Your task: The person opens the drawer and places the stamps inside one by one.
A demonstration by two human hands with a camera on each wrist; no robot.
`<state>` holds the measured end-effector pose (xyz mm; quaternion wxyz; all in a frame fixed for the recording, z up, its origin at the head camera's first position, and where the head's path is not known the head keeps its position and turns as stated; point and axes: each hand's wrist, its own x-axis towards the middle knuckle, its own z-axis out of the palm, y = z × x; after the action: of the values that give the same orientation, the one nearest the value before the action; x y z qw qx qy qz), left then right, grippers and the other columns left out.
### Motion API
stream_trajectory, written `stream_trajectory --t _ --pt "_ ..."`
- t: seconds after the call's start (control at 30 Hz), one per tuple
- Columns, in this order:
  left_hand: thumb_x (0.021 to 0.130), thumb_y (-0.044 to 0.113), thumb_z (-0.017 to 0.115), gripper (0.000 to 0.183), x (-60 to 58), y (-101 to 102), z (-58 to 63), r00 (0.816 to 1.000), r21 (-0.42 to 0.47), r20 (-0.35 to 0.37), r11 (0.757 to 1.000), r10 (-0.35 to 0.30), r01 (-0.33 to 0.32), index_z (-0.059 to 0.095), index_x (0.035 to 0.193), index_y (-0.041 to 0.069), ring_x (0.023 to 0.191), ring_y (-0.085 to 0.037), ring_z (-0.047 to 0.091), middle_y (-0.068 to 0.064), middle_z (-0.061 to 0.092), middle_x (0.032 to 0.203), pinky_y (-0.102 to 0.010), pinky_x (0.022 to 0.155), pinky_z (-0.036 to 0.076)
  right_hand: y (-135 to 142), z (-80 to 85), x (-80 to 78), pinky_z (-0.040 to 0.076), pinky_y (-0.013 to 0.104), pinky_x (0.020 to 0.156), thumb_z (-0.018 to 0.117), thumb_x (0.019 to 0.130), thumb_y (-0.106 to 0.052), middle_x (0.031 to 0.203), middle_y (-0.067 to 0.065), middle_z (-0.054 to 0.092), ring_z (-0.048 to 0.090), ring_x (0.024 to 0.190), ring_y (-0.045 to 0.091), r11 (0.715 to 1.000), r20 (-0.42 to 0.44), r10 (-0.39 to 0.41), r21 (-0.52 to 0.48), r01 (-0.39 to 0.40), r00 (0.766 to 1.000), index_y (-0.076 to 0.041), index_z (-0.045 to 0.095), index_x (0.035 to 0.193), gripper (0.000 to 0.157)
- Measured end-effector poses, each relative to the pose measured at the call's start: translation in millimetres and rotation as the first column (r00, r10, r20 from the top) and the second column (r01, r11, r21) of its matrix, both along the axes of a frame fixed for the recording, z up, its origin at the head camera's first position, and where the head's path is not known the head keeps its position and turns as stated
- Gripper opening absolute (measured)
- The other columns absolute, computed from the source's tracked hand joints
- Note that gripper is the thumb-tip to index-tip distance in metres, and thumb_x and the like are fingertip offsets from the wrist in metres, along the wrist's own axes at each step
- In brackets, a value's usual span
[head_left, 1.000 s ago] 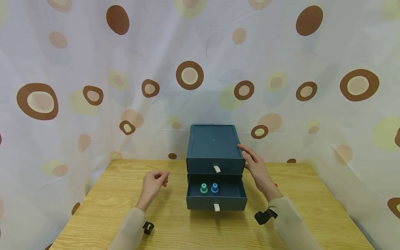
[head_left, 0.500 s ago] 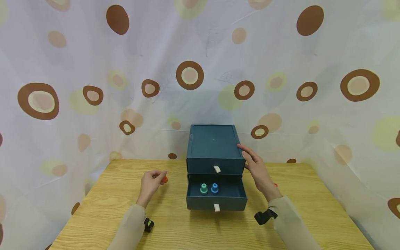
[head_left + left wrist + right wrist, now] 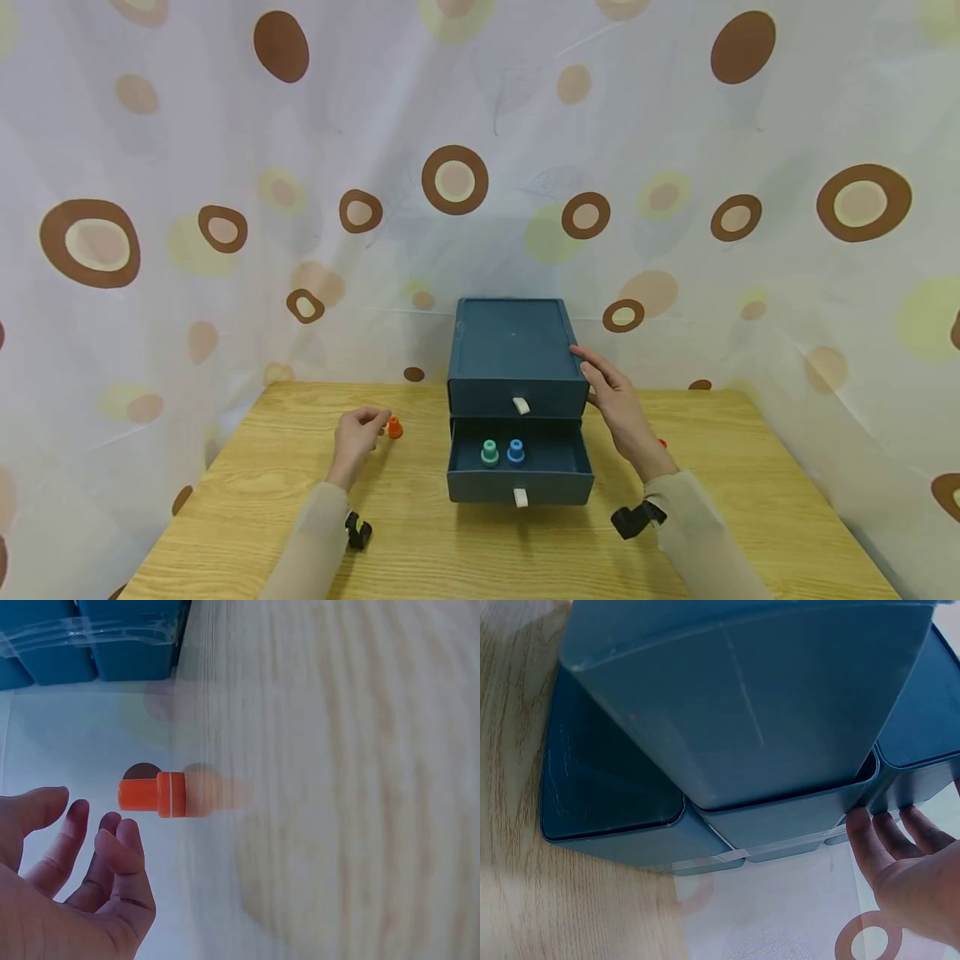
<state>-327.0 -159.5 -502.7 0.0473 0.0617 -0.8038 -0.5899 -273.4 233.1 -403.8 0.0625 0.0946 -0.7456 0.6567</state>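
Note:
A small orange stepped peg [image 3: 395,427] with a wider base stands upright on the table, left of the blue drawer cabinet [image 3: 513,337]. My left hand [image 3: 357,437] is just left of it; in the left wrist view a gap separates the loosely bent fingers from the orange peg [image 3: 146,795]. The right hand [image 3: 618,408] rests against the cabinet's right side, its fingers [image 3: 870,844] extended along the casing in the right wrist view. The lower drawer [image 3: 480,489] is pulled out and holds a green peg [image 3: 489,454] and a blue peg [image 3: 515,452].
The upper drawer [image 3: 483,400] is closed and has a white pull tab [image 3: 521,407]. A bit of a red object [image 3: 662,444] shows beside the right forearm, mostly hidden. Behind the wooden table [image 3: 247,500] hangs a patterned curtain [image 3: 375,275].
My left hand has let go of the orange peg, leaving it standing on the table, and has drawn slightly to the left. The right hand and the cabinet have stayed put.

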Motion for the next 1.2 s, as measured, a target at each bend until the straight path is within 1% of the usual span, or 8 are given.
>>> stream_trajectory --t 0.07,0.17,0.27,0.43,0.57,0.87,1.0,1.2 --pt "0.096 0.026 0.064 0.028 -1.6 -1 -0.7 1.000 0.008 0.010 1.000 -0.006 0.006 0.072 0.107 0.002 0.080 -0.027 0.059 -0.017 0.067 0.100 -0.028 0.060 0.048 -1 0.2 0.3 0.025 0.061 0.115 0.042 0.104 -0.045 0.162 0.007 0.023 0.026 0.148 0.032 1.000 0.003 -0.003 -0.001 0.003 1.000 -0.013 0.039 0.151 0.057" --pt "0.094 0.025 0.067 0.026 -4.4 -1 -2.0 0.999 0.030 0.037 0.999 -0.017 0.016 0.072 0.107 0.003 0.086 -0.025 0.058 -0.012 0.067 0.102 -0.029 0.066 0.049 -1 -0.3 -0.4 0.026 0.061 0.115 0.042 0.104 -0.046 0.162 0.007 0.023 0.026 0.148 0.032 1.000 0.002 -0.003 -0.002 0.003 1.000 -0.014 0.039 0.151 0.057" --pt "0.092 0.021 0.070 0.022 -7.8 -2 -3.4 0.998 0.061 0.062 0.998 -0.027 0.024 0.070 0.106 0.004 0.088 -0.022 0.057 -0.007 0.067 0.103 -0.030 0.070 0.049 1 -1.2 -1.2 0.025 0.062 0.114 0.042 0.104 -0.044 0.162 0.008 0.023 0.025 0.148 0.033 1.000 -0.012 0.005 -0.001 -0.005 1.000 -0.013 0.039 0.151 0.056" --pt "0.089 0.012 0.071 0.019 -12.6 -2 -5.5 0.995 0.084 0.084 0.995 -0.051 0.044 0.069 0.106 0.003 0.085 -0.019 0.057 -0.006 0.067 0.102 -0.029 0.067 0.048 2 -1.9 -1.4 0.025 0.064 0.113 0.041 0.105 -0.042 0.162 0.008 0.024 0.023 0.149 0.033 1.000 -0.031 0.014 -0.005 -0.014 0.999 -0.012 0.039 0.151 0.055" --pt "0.089 0.008 0.071 0.020 -15.0 -1 -7.2 0.993 0.083 0.093 0.994 -0.073 0.065 0.068 0.107 0.002 0.083 -0.019 0.058 -0.007 0.066 0.103 -0.029 0.066 0.048 2 -1.8 -1.5 0.026 0.063 0.114 0.042 0.105 -0.043 0.162 0.008 0.024 0.024 0.148 0.033 1.000 -0.029 0.013 -0.005 -0.013 0.999 -0.013 0.039 0.151 0.055" --pt "0.087 0.006 0.072 0.016 -12.9 4 -5.9 0.991 0.057 0.121 0.997 -0.053 0.046 0.067 0.102 0.003 0.074 -0.019 0.052 -0.007 0.065 0.100 -0.029 0.061 0.045 2 -2.6 -1.9 0.025 0.063 0.114 0.041 0.104 -0.044 0.163 0.007 0.022 0.022 0.149 0.033 1.000 -0.011 0.015 0.009 -0.015 1.000 -0.014 0.039 0.151 0.055" --pt "0.085 0.003 0.073 0.016 -14.0 6 -6.1 0.990 0.046 0.125 0.997 -0.062 0.056 0.066 0.100 0.003 0.071 -0.019 0.050 -0.007 0.064 0.098 -0.029 0.060 0.044 2 -2.5 -2.9 0.025 0.063 0.114 0.042 0.104 -0.045 0.163 0.007 0.022 0.022 0.149 0.032 1.000 -0.016 0.015 0.007 -0.014 1.000 -0.014 0.039 0.151 0.056" --pt "0.085 0.003 0.073 0.015 -15.4 6 -7.0 0.989 0.031 0.126 0.997 -0.081 0.077 0.066 0.098 0.003 0.074 -0.020 0.052 -0.007 0.065 0.096 -0.029 0.060 0.044 2 -2.9 -2.9 0.025 0.063 0.114 0.042 0.104 -0.044 0.163 0.008 0.023 0.023 0.149 0.032 1.000 -0.016 0.013 -0.001 -0.013 1.000 -0.013 0.039 0.151 0.056"
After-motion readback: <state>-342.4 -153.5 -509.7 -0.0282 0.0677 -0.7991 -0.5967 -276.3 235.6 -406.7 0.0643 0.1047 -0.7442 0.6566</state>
